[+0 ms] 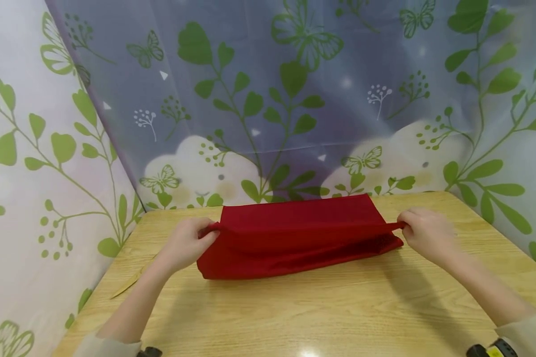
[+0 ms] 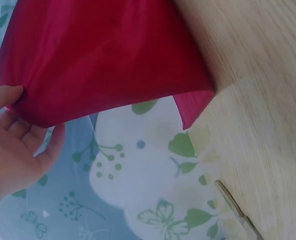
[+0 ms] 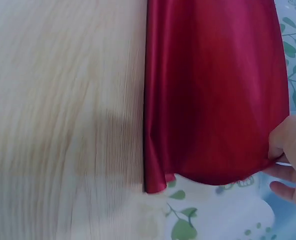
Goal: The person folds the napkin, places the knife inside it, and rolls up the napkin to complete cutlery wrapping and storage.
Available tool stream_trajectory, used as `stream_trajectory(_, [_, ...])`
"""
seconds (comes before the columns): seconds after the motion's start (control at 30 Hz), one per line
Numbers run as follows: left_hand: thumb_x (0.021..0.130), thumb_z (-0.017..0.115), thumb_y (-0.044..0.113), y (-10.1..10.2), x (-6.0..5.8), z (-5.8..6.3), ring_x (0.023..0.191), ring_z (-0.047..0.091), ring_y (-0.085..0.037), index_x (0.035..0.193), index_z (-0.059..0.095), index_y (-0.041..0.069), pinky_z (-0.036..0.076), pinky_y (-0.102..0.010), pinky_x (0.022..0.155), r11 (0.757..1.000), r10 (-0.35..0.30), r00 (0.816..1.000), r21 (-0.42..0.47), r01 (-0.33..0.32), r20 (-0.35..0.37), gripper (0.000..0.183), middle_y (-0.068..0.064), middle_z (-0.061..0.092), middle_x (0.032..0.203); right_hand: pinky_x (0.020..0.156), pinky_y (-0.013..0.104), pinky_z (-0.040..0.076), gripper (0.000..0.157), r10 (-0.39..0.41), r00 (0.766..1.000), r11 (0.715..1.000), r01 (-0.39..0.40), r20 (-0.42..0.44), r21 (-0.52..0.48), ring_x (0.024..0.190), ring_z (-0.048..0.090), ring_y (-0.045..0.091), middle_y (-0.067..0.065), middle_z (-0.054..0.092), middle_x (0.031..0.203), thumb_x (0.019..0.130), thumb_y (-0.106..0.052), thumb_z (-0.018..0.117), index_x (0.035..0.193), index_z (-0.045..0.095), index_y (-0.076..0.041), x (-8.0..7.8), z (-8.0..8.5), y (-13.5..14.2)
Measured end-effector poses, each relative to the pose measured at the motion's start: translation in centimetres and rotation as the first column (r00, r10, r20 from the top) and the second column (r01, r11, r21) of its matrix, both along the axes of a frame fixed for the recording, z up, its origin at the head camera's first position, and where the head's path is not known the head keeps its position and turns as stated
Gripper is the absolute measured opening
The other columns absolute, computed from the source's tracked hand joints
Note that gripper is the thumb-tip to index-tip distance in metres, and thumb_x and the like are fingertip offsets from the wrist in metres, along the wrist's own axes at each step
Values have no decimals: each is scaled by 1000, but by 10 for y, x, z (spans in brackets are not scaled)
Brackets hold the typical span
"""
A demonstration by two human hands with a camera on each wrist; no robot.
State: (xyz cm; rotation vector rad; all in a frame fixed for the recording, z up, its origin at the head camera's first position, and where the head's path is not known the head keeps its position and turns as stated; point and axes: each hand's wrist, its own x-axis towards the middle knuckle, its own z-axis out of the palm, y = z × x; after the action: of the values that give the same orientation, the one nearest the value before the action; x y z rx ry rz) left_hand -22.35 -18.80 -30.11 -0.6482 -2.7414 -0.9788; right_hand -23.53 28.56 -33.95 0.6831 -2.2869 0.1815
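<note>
A shiny red cloth (image 1: pixel 295 243) lies across the middle of the table, its near layer lifted between two hands. My left hand (image 1: pixel 191 243) pinches the cloth's left corner between thumb and fingers, as the left wrist view also shows with the hand (image 2: pixel 17 140) at the fabric's edge. At the other end, my right hand (image 1: pixel 426 233) pinches the right corner. In the right wrist view, the thumb and fingers of that hand (image 3: pixel 293 155) grip the hem, and the cloth (image 3: pixel 213 90) hangs down to the wood. The raised edge is stretched between both hands.
The wooden table (image 1: pixel 321 312) meets a patterned curtain (image 1: pixel 259 99) at its back and sides. On the left, partly behind the left forearm, lies a thin yellowish pointed object (image 1: pixel 131 282); its kind is unclear.
</note>
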Motion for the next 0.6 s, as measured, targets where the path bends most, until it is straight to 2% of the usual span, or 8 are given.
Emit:
stream_trajectory(0.1, [88, 57, 6, -7, 6, -1, 59, 46, -13, 87, 66, 7, 40, -28, 55, 999, -41, 998, 3, 41, 48, 9, 2, 55, 66, 46, 32, 40, 24, 83, 997, 994, -83, 9, 69, 57, 54, 20, -2, 58, 66, 56, 11, 58, 67, 61, -10, 9, 3, 7])
stream_trajectory(0.2, [88, 58, 9, -13, 12, -1, 69, 54, -13, 92, 67, 9, 45, -30, 63, 996, -86, 989, -28, 90, 123, 10, 3, 63, 80, 48, 29, 41, 30, 187, 981, 974, -191, 43, 123, 55, 51, 11, -9, 55, 67, 52, 11, 59, 68, 60, -15, 18, 4, 15])
stream_trajectory(0.33, [90, 57, 13, -17, 18, -4, 77, 57, -15, 95, 66, 10, 47, -32, 69, 981, -169, 951, -47, 187, 260, 11, 3, 64, 87, 48, 22, 38, 37, 248, 957, 954, -268, 148, 135, 58, 43, 0, -17, 49, 71, 52, 10, 61, 72, 59, -22, 37, 3, 25])
stream_trajectory(0.43, [89, 57, 13, -18, 21, -10, 74, 57, -13, 93, 66, 9, 47, -29, 66, 966, -229, 920, -41, 255, 317, 10, 3, 64, 83, 48, 16, 33, 40, 253, 940, 949, -287, 230, 127, 59, 38, -6, -22, 46, 72, 55, 9, 61, 74, 58, -27, 53, 4, 29])
stream_trajectory(0.53, [88, 57, 14, -18, 24, -17, 69, 55, -10, 89, 66, 12, 45, -27, 63, 950, -266, 899, -65, 306, 346, 9, 6, 62, 77, 49, 15, 33, 41, 253, 908, 943, -309, 333, 125, 59, 38, -7, -23, 46, 73, 59, 9, 62, 76, 59, -27, 65, 4, 31])
stream_trajectory(0.6, [89, 57, 15, -18, 26, -22, 69, 53, -9, 88, 66, 14, 45, -27, 63, 936, -289, 881, -80, 342, 375, 9, 7, 61, 77, 50, 15, 34, 41, 259, 875, 933, -336, 409, 126, 60, 38, -6, -23, 47, 74, 60, 10, 62, 77, 58, -27, 71, 1, 32])
